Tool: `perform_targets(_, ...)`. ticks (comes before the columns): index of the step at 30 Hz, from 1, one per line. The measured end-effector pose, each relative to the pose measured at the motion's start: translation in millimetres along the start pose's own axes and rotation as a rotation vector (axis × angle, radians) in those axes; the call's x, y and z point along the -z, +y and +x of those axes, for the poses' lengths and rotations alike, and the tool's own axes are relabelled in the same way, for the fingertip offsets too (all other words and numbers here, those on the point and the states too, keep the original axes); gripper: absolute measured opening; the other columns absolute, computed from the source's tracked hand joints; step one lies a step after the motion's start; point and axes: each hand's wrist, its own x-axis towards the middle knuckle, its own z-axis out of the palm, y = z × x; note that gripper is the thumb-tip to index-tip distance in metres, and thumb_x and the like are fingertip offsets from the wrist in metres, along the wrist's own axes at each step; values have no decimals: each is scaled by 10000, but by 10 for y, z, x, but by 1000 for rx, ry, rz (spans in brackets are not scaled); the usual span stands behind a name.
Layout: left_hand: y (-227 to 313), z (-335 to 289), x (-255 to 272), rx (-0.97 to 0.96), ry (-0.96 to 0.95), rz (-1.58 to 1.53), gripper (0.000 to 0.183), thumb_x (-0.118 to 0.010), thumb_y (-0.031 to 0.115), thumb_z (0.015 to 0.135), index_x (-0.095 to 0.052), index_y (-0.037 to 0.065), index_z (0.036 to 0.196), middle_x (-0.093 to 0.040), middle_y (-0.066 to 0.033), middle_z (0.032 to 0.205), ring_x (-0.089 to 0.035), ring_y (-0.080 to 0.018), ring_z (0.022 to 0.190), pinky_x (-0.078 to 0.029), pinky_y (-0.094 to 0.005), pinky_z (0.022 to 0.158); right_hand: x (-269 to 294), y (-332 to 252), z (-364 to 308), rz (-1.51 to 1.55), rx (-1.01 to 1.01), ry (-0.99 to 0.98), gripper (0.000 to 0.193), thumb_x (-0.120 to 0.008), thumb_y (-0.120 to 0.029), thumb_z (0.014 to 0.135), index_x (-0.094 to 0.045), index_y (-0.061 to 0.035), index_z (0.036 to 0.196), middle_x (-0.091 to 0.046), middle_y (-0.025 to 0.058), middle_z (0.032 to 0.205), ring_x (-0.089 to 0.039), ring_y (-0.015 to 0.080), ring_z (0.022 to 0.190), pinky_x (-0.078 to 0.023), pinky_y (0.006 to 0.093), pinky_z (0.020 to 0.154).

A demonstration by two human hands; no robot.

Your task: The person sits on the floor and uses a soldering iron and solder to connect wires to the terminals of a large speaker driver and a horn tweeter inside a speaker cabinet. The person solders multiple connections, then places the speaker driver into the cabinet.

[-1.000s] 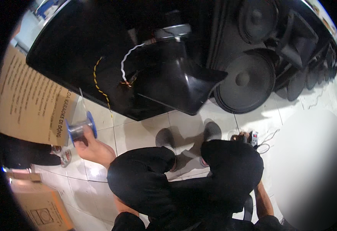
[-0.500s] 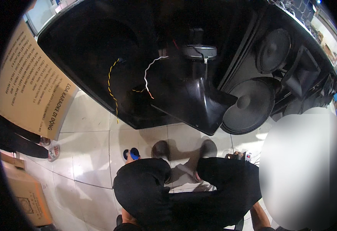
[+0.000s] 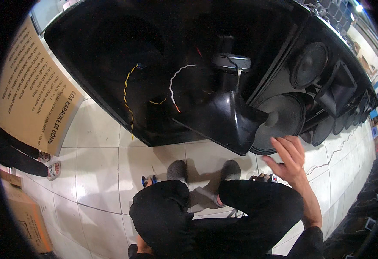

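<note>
My right hand [image 3: 289, 159] is raised over the floor at the right, beside the large round speaker cone [image 3: 279, 121]. Its fingers are apart and curved, with nothing in them. By my left knee, a blue spool [image 3: 148, 181] with a thin wire end sticking up is in my left hand [image 3: 149, 184], mostly hidden behind the knee. Before me stands an open black speaker cabinet [image 3: 98, 95]. A black horn [image 3: 230, 116] with a silver round driver [image 3: 232, 61] leans at it. Twisted yellow-black wires [image 3: 126, 95] and white wires with a bare orange end [image 3: 171, 90] hang there.
More speakers [image 3: 308, 64] line up at the right. A small dark object [image 3: 262, 178] lies beyond my right knee. At left stand a large cardboard box [image 3: 38, 95] and another person's legs [image 3: 23, 157]; a lower box [image 3: 29, 220] is behind them. Black items [image 3: 365, 211] fill the right edge.
My right hand has come up from below into view beside the speaker cone. The view has shifted slightly, and the pale blur at the right is gone. The spool stays by my left knee.
</note>
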Motion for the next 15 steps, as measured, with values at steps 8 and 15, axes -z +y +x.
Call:
perform_targets(8,333,-508,122,-198,163,-41,595,-722,192,859,-493,-22,1365,-600,-219,1222,-578,-270,1127,-490,-368,927,-658,4,446,-35,107,165,646,-736,-77,487,-650,77,1109,-673,211,1070,-654,349,1027,-554,422,847)
perform_targets(15,1608,-2011,277,-845,-477,-120,502,-694,144,871,-549,-49,1312,-607,-196,1279,-590,-275,1161,-476,-373,970,-658,-49,461,99,30,322,369,-717,21,580,-636,68,937,-706,236,987,-719,365,936,-595,404,786)
